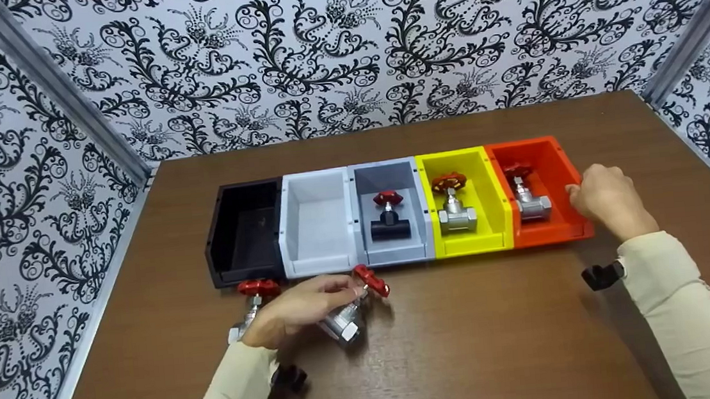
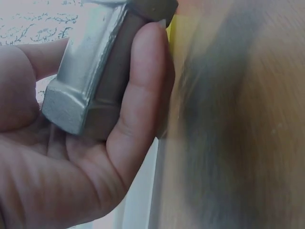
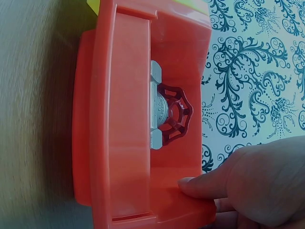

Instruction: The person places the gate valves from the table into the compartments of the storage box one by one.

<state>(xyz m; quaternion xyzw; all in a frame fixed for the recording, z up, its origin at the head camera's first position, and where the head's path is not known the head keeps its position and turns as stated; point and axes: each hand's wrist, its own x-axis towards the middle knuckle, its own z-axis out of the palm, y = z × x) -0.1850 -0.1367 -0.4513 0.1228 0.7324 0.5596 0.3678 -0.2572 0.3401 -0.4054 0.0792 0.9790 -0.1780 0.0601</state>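
Observation:
My left hand (image 1: 303, 303) grips a silver gate valve (image 1: 343, 324) with a red handwheel, held in front of the white bin. In the left wrist view the fingers curl round its hexagonal metal body (image 2: 90, 71). Another red-wheeled valve (image 1: 255, 304) is partly hidden behind the left hand, in front of the black bin. My right hand (image 1: 608, 196) pinches the right side wall of the red-orange bin (image 3: 128, 119), thumb inside and other fingers outside. Inside that bin sits a silver valve (image 1: 528, 200) with a dark red wheel (image 3: 176, 114).
Joined in a row with the red-orange bin are a black bin (image 1: 220, 237), a white bin (image 1: 318, 222), a grey bin (image 1: 385, 179) and a yellow bin (image 1: 489, 200). The grey bin holds a black-bodied valve (image 1: 389, 227); the yellow holds a silver valve (image 1: 457, 216). Patterned walls (image 1: 329, 54) enclose the table.

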